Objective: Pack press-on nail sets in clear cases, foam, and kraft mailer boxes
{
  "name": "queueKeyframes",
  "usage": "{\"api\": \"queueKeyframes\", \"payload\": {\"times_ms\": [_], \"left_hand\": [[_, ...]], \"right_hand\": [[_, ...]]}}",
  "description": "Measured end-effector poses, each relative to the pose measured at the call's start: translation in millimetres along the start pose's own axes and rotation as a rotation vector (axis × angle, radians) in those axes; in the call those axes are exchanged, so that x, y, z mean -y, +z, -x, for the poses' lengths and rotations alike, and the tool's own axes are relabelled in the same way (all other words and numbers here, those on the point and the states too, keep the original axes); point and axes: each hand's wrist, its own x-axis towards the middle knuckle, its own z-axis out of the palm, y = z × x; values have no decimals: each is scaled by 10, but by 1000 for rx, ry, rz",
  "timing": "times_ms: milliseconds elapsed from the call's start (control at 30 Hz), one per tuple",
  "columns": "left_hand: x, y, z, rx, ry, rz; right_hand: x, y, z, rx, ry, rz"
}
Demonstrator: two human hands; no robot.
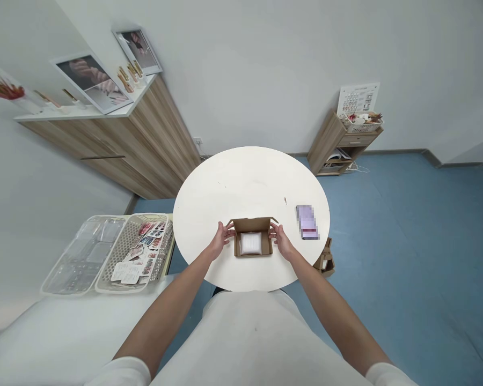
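Note:
A small brown cardboard box sits on the white round table with its lid raised at the far side. Inside the box lies a white, padded-looking packet. My left hand is at the box's left side, fingers apart and fingertips at the side flap. On the opposite side, my right hand has its fingers spread, with the tips by the right flap. Whether the fingertips press on the cardboard is hard to tell.
A phone, blurred out, lies on the table to the right. White baskets with clear trays and printed cards stand at left. Beyond are a wooden cabinet and a small shelf unit. Below the table's right edge is another cardboard box.

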Motion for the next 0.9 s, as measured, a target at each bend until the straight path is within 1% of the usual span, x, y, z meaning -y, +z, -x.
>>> {"api": "queueKeyframes", "payload": {"times_ms": [167, 300, 367, 433, 533, 633, 767, 900], "left_hand": [[98, -11, 87, -5, 58, 12], [102, 15, 163, -35, 80, -66], [103, 40, 190, -57, 97, -110], [120, 71, 220, -114, 130, -186], [167, 135, 290, -212, 212, -380], [218, 222, 378, -227, 275, -588], [286, 347, 450, -246, 234, -784], [376, 435, 454, -239, 186, -862]], "right_hand": [[-2, -62, 124, 67, 10, -31], [23, -86, 223, 115, -2, -45], [40, -83, 276, 123, -24, 4], [59, -63, 339, 83, -68, 110], [87, 1, 449, 9, -165, 315], [107, 90, 545, 0, -211, 567], [75, 199, 598, -29, -160, 889], [-31, 280, 598, -29, -93, 1006]]}}
